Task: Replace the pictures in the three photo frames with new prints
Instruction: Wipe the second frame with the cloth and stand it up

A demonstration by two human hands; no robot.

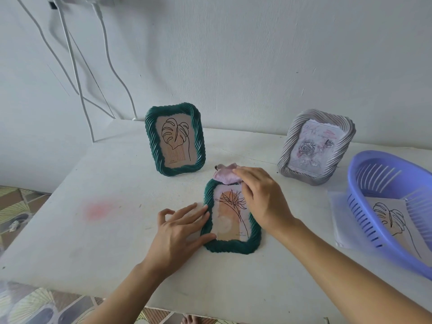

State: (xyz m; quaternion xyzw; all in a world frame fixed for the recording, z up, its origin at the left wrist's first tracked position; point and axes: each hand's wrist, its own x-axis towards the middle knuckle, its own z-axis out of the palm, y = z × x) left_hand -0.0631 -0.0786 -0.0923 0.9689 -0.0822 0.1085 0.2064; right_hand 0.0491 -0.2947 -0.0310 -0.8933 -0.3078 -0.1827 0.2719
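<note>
A green frame [233, 245] with a flower line drawing lies flat face up at the middle of the table. My left hand [180, 230] rests with straight fingers on its left edge. My right hand [261, 197] lies over its upper right part, fingers on a crumpled lilac cloth [225, 176] at the frame's top. A second green frame [175, 141] with a leaf drawing stands upright behind. A silver frame [315, 146] with a rose picture stands at the right.
A purple plastic basket [374, 190] at the right edge holds a leaf print [392, 218], with a clear sheet [341, 220] under it. White cables [77, 73] hang on the wall at back left. A pink stain [98, 209] marks the white table [93, 242].
</note>
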